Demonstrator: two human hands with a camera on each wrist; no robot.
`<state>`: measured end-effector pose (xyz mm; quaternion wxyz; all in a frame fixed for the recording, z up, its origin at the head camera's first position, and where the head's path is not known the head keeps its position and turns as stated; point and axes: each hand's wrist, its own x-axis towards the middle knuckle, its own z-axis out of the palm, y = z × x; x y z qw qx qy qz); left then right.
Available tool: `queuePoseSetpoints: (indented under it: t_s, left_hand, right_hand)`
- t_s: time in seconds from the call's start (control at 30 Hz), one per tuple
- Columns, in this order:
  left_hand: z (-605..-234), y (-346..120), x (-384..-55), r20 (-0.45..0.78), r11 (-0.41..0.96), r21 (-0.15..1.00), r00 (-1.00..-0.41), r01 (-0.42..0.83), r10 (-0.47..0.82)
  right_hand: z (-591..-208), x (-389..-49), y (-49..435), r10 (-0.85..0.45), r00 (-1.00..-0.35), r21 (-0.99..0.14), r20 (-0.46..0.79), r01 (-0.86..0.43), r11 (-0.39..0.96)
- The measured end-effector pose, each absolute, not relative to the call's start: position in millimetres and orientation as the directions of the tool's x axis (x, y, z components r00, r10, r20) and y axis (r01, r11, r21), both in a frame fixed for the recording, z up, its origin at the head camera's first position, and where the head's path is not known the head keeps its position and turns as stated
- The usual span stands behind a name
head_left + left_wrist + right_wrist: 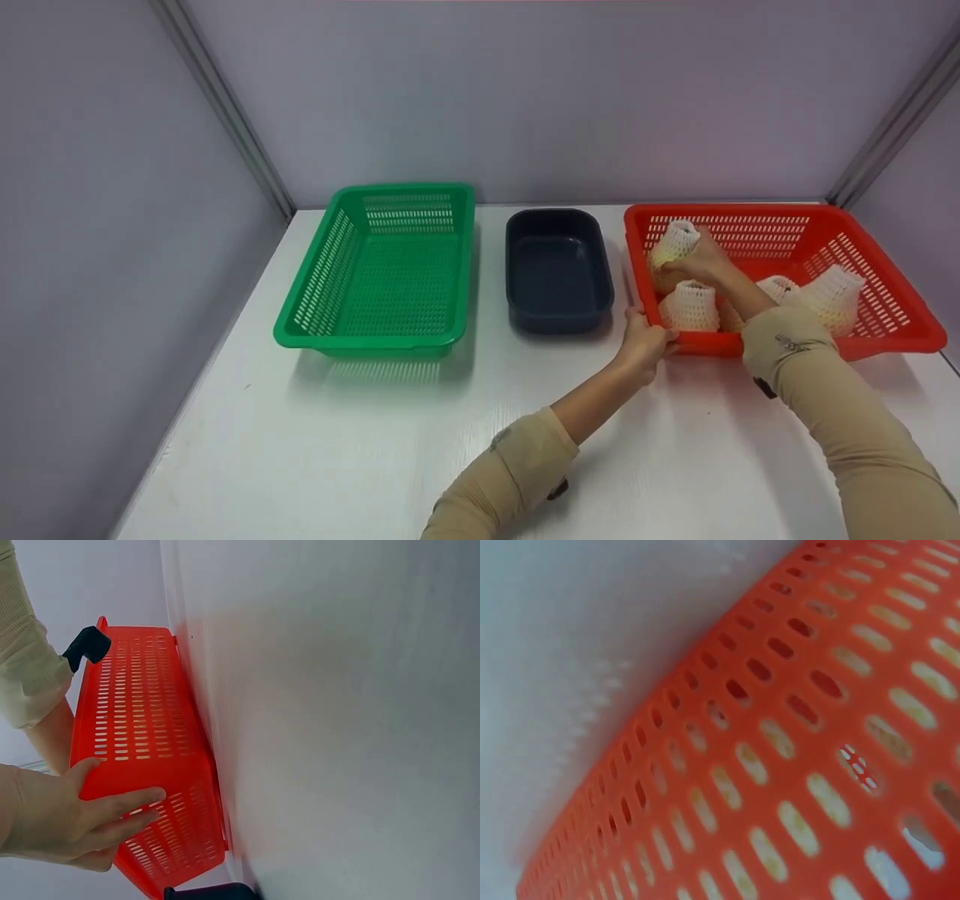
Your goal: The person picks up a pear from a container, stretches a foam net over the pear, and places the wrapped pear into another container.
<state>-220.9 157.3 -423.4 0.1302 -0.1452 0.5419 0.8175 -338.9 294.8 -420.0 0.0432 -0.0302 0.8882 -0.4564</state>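
My right hand [705, 259] reaches into the red basket [731, 210] and grips a yellowish fruit in a white foam net [675, 240] by the basket's left wall. Several more netted fruits stand inside, one [690, 306] just in front of that hand and another [832, 300] farther right. At the basket's near left corner, my left hand [643, 346] holds on from outside. In the left wrist view its thumb lies near the rim and its fingers [124, 802] along the slotted end wall. The right wrist view shows the slotted wall [765, 712] close up, the hand itself hidden.
A dark blue tub [559, 322] stands just left of the red basket, holding nothing. Farther left is a green basket [371, 343], also with nothing inside. All three sit on a white table [360, 465] by the back wall; side panels [150, 187] enclose it.
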Motion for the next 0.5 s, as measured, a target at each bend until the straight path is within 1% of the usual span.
queuePoseSetpoints:
  t_s: [0.2,0.3,0.4,0.5]
  left_hand:
    - [-426.0,159.2,-219.7,-0.377,-0.396,0.841,-0.924,-0.369,0.06]
    - [-426.1,159.5,-220.4,-0.374,-0.399,0.841,-0.926,-0.365,0.058]
    - [-425.7,158.3,-221.5,-0.385,-0.401,0.836,-0.921,-0.375,0.059]
    - [-425.3,156.7,-222.7,-0.39,-0.405,0.833,-0.919,-0.378,0.057]
  right_hand:
    - [-429.2,-340.6,297.4,-0.11,-0.988,-0.814,-0.11,0.026,0.58]
    - [-429.0,-340.9,297.4,-0.113,-0.984,-0.832,-0.135,0.05,0.553]
    - [-427.9,-341.9,297.0,-0.134,-0.979,-0.833,-0.153,0.055,0.551]
    - [-427.6,-344.1,297.0,-0.182,-0.974,-0.833,-0.138,0.015,0.553]
